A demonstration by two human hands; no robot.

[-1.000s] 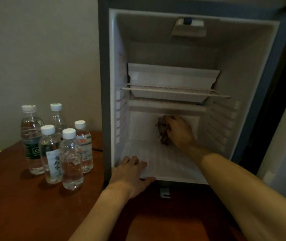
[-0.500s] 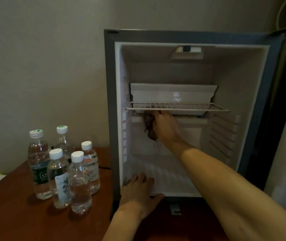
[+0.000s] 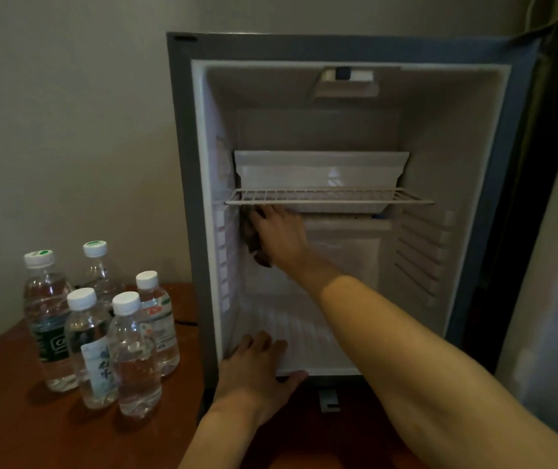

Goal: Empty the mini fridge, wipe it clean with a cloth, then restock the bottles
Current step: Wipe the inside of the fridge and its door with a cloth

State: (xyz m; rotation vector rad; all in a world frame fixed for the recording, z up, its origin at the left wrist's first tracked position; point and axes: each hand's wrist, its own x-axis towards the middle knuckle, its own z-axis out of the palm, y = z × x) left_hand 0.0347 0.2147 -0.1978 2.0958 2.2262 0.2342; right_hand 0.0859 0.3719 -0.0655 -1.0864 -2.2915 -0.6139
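The mini fridge stands open on a wooden table, with no bottles inside. My right hand reaches into it and grips a dark cloth, pressing it against the back left corner just under the wire shelf. My left hand rests flat on the front edge of the fridge floor, fingers straight. Several clear water bottles with white caps stand in a cluster on the table left of the fridge.
A white plastic tray sits above the wire shelf. A light unit hangs from the fridge ceiling. The fridge door is swung open at the right. A plain wall lies behind the bottles.
My right hand with the cloth has moved up from the lower back wall and leftward to the corner under the wire shelf. My left hand stays on the fridge floor edge.
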